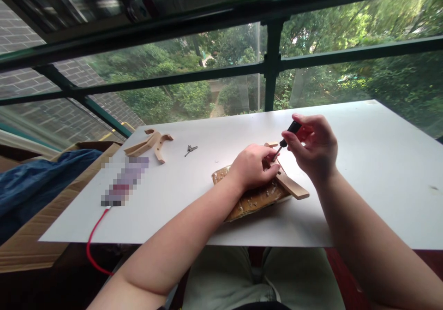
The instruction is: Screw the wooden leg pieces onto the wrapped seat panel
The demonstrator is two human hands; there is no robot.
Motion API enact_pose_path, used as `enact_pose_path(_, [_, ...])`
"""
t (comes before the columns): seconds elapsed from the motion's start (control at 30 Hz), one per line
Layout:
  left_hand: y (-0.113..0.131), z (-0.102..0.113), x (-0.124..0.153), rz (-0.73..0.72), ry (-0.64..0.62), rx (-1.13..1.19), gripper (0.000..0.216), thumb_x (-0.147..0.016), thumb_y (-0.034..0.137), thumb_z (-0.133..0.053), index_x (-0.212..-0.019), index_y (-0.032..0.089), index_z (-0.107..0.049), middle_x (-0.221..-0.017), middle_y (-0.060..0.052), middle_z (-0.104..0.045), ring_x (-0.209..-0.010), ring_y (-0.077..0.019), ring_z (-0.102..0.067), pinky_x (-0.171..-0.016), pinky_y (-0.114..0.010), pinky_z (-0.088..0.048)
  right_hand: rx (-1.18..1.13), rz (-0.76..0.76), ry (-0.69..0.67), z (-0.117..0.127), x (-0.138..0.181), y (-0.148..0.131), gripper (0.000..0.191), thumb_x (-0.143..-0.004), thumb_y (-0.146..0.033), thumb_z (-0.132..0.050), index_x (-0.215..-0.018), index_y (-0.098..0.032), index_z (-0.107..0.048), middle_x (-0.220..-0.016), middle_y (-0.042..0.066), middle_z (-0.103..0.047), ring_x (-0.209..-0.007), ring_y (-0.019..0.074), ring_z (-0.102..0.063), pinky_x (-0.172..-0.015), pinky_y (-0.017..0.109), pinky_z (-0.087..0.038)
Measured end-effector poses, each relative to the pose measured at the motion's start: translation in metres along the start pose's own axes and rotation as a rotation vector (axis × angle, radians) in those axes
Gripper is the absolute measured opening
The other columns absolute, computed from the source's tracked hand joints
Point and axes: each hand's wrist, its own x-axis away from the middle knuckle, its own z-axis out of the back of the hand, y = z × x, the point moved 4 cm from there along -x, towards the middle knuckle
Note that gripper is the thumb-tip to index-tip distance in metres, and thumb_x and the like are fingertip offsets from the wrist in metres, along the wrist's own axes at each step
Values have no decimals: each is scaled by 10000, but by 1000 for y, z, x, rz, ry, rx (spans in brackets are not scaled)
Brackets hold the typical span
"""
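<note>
A screwdriver (293,128) with a black handle is gripped in my right hand (318,146). It slants down so that its tip meets a light wooden piece (294,186), near my left fingertips. My left hand (251,164) is closed around the upper part of this piece, which has a dark hole and a flat arm reaching toward the lower right. Beneath it lies a brown, clear-wrapped package (256,201), with my left wrist over it. Whether a screw sits under the screwdriver tip is hidden by my fingers.
Several small screws (190,150) lie on the white table (374,176). Curved wooden hook pieces (154,145) rest farther left. A blurred, phone-like object (125,183) has a red cable (89,241) over the table edge. An open cardboard box (65,199) stands left; a green railing (273,65) runs behind.
</note>
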Motion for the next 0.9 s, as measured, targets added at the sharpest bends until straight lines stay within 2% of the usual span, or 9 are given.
enact_pose_path(0.17, [-1, 1, 1, 19, 1, 3, 161, -817, 270, -655, -962, 207, -684, -856, -17, -700, -841, -207, -609, -864, -370, -486, -169, -18, -138, -8, 3, -8, 345, -914, -286, -609, -1255, -300, -562, -1039, 68, -685, -880, 227, -703, -522, 316, -549])
enact_pose_path(0.3, [-1, 1, 1, 23, -4, 5, 154, -823, 289, -655, -952, 208, -683, -857, -17, -699, -843, -210, -607, -860, -373, -488, -236, -23, -228, -10, 2, -9, 356, -925, -294, -605, -1275, -297, -544, -973, 61, -695, -803, 196, -691, -526, 299, -552])
enact_pose_path(0.47, [-2, 1, 2, 20, 0, 11, 179, -828, 292, -652, -981, 205, -685, -869, -22, -701, -848, -208, -608, -866, -371, -486, -217, -28, -212, -7, -2, -1, 368, -903, -294, -640, -1256, -294, -536, -947, 51, -672, -782, 186, -675, -540, 298, -537])
enact_pose_path(0.7, [-1, 2, 1, 9, -7, 10, 161, -823, 277, -648, -960, 200, -680, -848, -24, -695, -815, -201, -604, -859, -366, -483, -69, -9, -54, -3, -4, 6, 423, -783, -240, -768, -1120, -282, -515, -772, -22, -565, -625, 139, -561, -490, 277, -438])
enact_pose_path(0.83, [-1, 2, 1, 10, -5, 9, 151, -829, 284, -645, -949, 200, -681, -855, -27, -699, -816, -203, -604, -865, -369, -484, -20, 8, -44, -5, -3, 1, 482, -797, -257, -752, -1204, -307, -498, -772, -16, -532, -611, 145, -522, -495, 296, -420])
enact_pose_path(0.9, [-1, 2, 1, 5, 0, 15, 162, -828, 282, -646, -963, 199, -684, -859, -26, -703, -821, -202, -603, -877, -369, -481, 10, 28, -46, -6, -3, -2, 495, -816, -252, -724, -1261, -317, -518, -838, 10, -559, -619, 152, -512, -520, 323, -436])
